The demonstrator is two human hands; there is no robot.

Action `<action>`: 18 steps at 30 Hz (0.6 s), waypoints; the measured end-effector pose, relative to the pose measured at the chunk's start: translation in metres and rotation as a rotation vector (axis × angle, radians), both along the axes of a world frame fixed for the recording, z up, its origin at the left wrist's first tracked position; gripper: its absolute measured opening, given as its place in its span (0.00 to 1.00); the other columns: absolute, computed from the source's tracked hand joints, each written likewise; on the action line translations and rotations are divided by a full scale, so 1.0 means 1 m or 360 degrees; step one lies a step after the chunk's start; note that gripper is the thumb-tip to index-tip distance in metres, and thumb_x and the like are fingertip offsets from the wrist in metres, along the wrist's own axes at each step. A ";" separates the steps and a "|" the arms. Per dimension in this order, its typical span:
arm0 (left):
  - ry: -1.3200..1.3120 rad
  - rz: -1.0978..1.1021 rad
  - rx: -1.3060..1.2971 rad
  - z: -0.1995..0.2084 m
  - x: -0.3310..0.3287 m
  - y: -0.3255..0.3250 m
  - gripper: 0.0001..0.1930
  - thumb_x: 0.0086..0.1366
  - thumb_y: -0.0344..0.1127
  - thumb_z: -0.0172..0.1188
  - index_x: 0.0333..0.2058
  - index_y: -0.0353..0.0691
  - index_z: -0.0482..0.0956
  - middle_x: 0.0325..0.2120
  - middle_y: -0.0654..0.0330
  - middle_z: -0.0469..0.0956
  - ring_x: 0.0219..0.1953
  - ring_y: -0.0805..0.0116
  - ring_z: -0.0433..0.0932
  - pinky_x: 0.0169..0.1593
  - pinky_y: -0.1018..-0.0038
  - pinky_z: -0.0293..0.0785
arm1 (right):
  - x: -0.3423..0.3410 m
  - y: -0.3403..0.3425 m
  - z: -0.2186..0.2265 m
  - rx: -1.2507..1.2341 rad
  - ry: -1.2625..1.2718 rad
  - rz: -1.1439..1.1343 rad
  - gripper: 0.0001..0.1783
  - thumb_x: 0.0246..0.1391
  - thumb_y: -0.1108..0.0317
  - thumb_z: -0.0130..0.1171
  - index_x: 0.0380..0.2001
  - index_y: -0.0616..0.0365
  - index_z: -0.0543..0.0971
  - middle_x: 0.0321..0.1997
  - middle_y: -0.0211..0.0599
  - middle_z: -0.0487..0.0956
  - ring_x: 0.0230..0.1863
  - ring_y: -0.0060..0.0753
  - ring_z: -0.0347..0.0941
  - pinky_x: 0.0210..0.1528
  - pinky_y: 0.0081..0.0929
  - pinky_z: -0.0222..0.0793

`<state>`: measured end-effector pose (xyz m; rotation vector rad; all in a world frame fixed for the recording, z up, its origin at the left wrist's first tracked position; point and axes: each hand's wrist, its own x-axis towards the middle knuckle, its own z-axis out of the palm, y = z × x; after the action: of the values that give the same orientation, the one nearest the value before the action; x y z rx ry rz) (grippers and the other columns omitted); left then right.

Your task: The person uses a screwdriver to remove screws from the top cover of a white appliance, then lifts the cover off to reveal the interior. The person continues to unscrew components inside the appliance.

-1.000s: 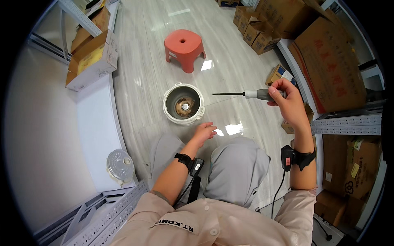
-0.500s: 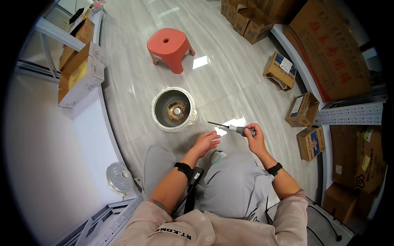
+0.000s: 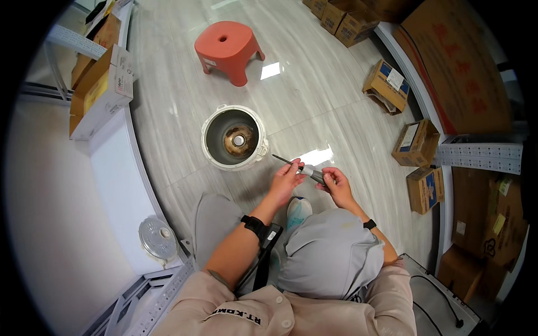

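Observation:
A screwdriver (image 3: 315, 176) with a grey handle and a dark shaft lies between my two hands, its tip pointing up and left. My left hand (image 3: 283, 185) pinches it around the front of the handle, near the shaft. The fingers of my right hand (image 3: 338, 190) are closed on the rear of the handle. Just beyond the tip, a round white cooker body (image 3: 212, 154) stands on the floor with its open top toward me. Inside it are grey walls and a brown-stained bottom with a round metal piece in the middle.
A red stool (image 3: 227, 47) stands beyond the cooker body. On the white shelf (image 3: 115, 185) at left lie a round clear lid-like part (image 3: 158, 238) and an open carton (image 3: 112, 84). Small cardboard boxes (image 3: 414, 143) line the right side, before a shelf with larger cartons.
My left hand has come up to the screwdriver and taken hold of it. The screwdriver has moved slightly left, and my right hand has shifted toward the handle's end.

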<state>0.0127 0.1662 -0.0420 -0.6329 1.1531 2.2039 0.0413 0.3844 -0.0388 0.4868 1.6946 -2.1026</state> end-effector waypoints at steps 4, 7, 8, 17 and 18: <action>-0.0089 0.0041 0.0014 -0.011 0.001 -0.005 0.21 0.78 0.44 0.55 0.63 0.43 0.72 0.56 0.64 0.79 0.46 0.69 0.81 0.54 0.71 0.76 | -0.007 0.005 0.024 0.0340 -0.0008 0.0546 0.21 0.68 0.64 0.60 0.60 0.59 0.74 0.50 0.37 0.80 0.48 0.27 0.78 0.45 0.27 0.78; -0.0091 0.0057 0.0019 -0.012 -0.003 -0.006 0.21 0.77 0.44 0.56 0.62 0.42 0.73 0.55 0.64 0.79 0.46 0.70 0.80 0.53 0.72 0.76 | -0.004 0.008 0.019 0.0565 0.0295 0.0659 0.24 0.66 0.60 0.62 0.61 0.57 0.74 0.49 0.37 0.81 0.48 0.28 0.77 0.49 0.30 0.75; -0.0094 0.0065 0.0003 -0.012 -0.003 -0.004 0.21 0.77 0.43 0.57 0.62 0.41 0.73 0.55 0.64 0.79 0.46 0.70 0.80 0.53 0.72 0.76 | -0.004 0.007 0.017 0.0607 0.0441 0.0657 0.25 0.66 0.59 0.62 0.62 0.57 0.75 0.49 0.37 0.81 0.48 0.28 0.76 0.51 0.31 0.74; -0.0027 0.0009 -0.0056 -0.013 -0.001 -0.005 0.19 0.77 0.38 0.58 0.61 0.38 0.73 0.49 0.61 0.79 0.47 0.70 0.80 0.52 0.73 0.77 | -0.018 0.008 0.040 0.0629 0.0206 0.0819 0.24 0.67 0.63 0.60 0.63 0.58 0.74 0.53 0.37 0.81 0.54 0.30 0.75 0.58 0.32 0.70; -0.0042 0.0018 -0.0040 -0.013 -0.001 -0.005 0.19 0.76 0.37 0.58 0.62 0.37 0.73 0.48 0.61 0.79 0.47 0.71 0.80 0.51 0.74 0.77 | -0.016 0.008 0.038 0.0632 0.0244 0.0787 0.23 0.68 0.62 0.59 0.62 0.57 0.74 0.51 0.37 0.81 0.52 0.31 0.75 0.57 0.32 0.71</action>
<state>0.0117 0.1608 -0.0547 -0.6785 1.1682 2.1873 0.0249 0.3920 -0.0009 -0.0009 2.0731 -1.4907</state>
